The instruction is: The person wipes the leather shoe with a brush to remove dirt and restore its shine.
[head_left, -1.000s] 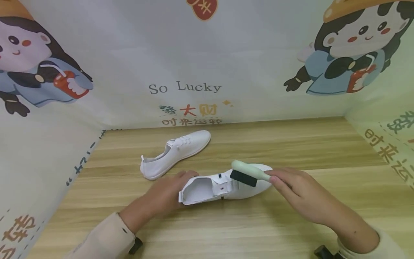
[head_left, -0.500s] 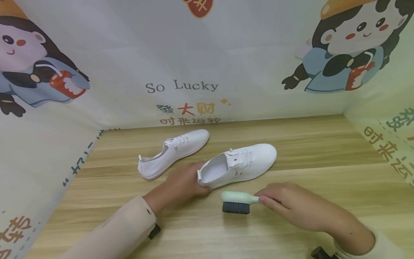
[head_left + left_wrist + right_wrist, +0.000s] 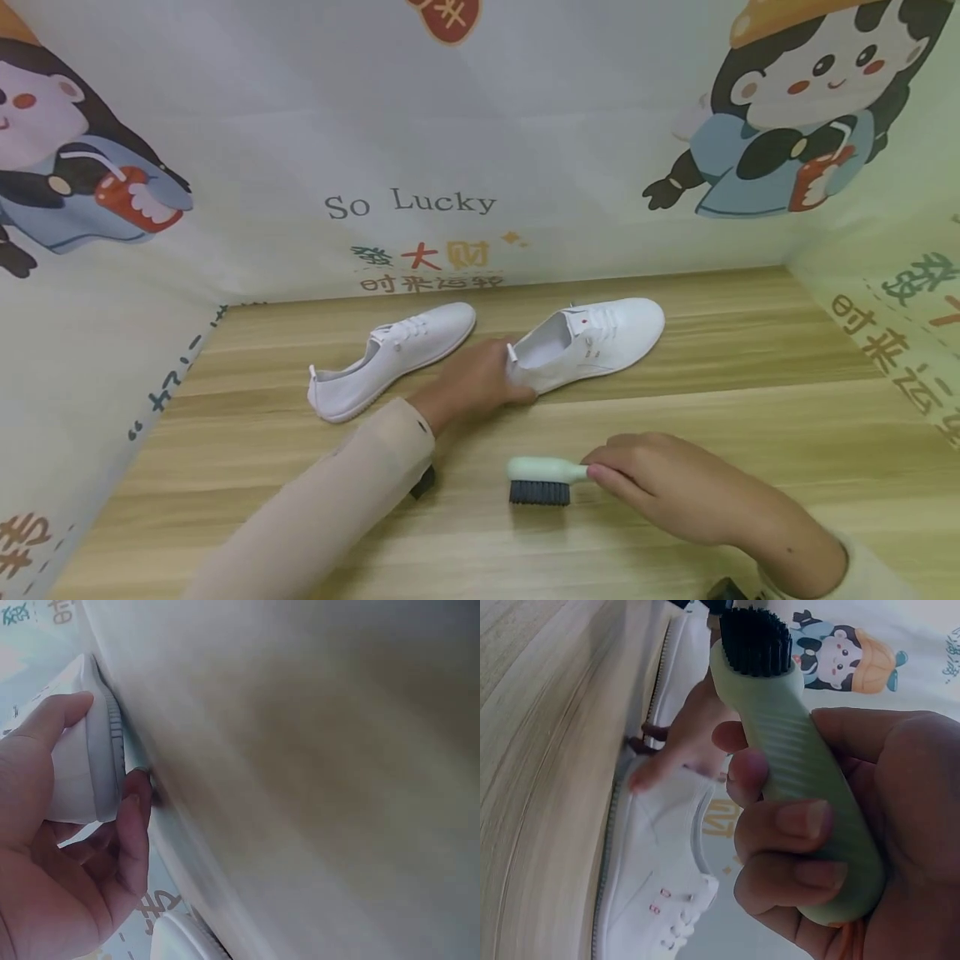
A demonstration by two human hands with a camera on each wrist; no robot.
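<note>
My left hand grips the heel of a white lace-up shoe at the back right of centre. In the left wrist view my thumb lies on the shoe's side, and curled fingers reach around by the sole's edge. The shoe's toe points right and away. Nearer the front, my right hand holds a pale green brush by its handle, dark bristles facing down just above the tabletop. All its fingers wrap the handle in the right wrist view. The brush and the held shoe are apart.
A second white shoe lies to the left, close to my left forearm, toe toward the back wall. The wood-grain tabletop is bordered by printed cloth walls at the back and both sides.
The brush has left the shoe's upper and come down toward the front. My left hand has carried the shoe back and to the right, turning its opening up, beside the other shoe.
</note>
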